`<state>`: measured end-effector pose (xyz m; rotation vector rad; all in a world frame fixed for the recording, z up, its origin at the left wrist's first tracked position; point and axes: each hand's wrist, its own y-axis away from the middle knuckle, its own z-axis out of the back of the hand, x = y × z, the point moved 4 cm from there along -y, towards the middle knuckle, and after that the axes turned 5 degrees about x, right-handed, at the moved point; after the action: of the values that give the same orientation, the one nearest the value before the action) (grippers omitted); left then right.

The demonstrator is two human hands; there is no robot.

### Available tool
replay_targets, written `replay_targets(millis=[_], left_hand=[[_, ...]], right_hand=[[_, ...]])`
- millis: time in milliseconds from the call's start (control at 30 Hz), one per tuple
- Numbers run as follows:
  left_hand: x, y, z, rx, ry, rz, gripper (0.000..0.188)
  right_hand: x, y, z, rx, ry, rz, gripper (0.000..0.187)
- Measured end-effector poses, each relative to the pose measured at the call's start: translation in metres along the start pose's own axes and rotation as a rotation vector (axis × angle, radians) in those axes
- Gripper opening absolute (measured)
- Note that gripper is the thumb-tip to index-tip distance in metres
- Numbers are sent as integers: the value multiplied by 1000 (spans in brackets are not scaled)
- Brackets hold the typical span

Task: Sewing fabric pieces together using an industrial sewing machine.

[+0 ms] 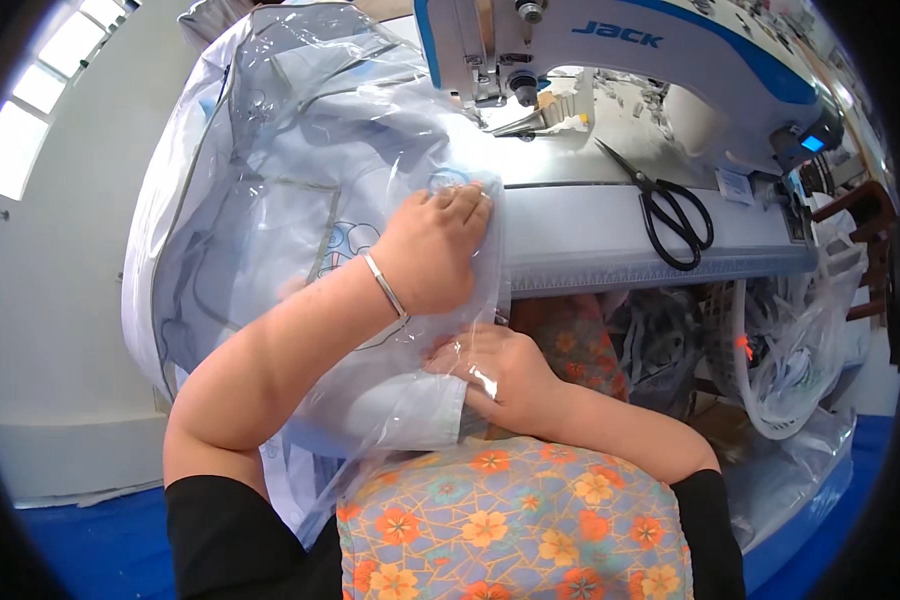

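Observation:
Sheets of clear plastic (270, 90) and white cloth (400, 405) lie bunched together left of the sewing machine. A blue printed figure (345, 248) shows through the plastic. My left hand (435, 240), a silver bangle at its wrist, is closed with bent fingers on the plastic and cloth near the table's front edge. Below it, my right hand (500, 370) is closed at the edge of the white cloth, its fingers pointing left. Shiny plastic lies over part of this hand, and its fingertips are partly hidden.
A white and blue sewing machine (630, 60) stands over the metal table (570, 210). Black scissors (670, 210) lie open-bladed right of my hands. Scraps (620, 105) litter the table behind. A white basket (735, 370) with clear plastic stands at lower right. A flowered apron covers my lap.

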<state>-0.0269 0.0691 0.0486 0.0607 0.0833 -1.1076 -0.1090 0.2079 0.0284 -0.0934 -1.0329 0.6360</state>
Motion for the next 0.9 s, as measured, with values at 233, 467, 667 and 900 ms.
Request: replay_targets(millis=[233, 467, 667, 900], left_hand=[[-3, -5, 2, 36, -94, 71, 75], [15, -20, 1, -150, -41, -96, 67], [32, -34, 0, -203, -41, -170, 59], [49, -45, 4, -192, 45, -299, 54]], right_hand=[[-19, 0, -3, -60, -129, -11, 25], [-36, -16, 11, -72, -57, -68, 24], [-52, -32, 32, -54, -68, -83, 24], [-66, -48, 61, -37, -75, -131, 23]])
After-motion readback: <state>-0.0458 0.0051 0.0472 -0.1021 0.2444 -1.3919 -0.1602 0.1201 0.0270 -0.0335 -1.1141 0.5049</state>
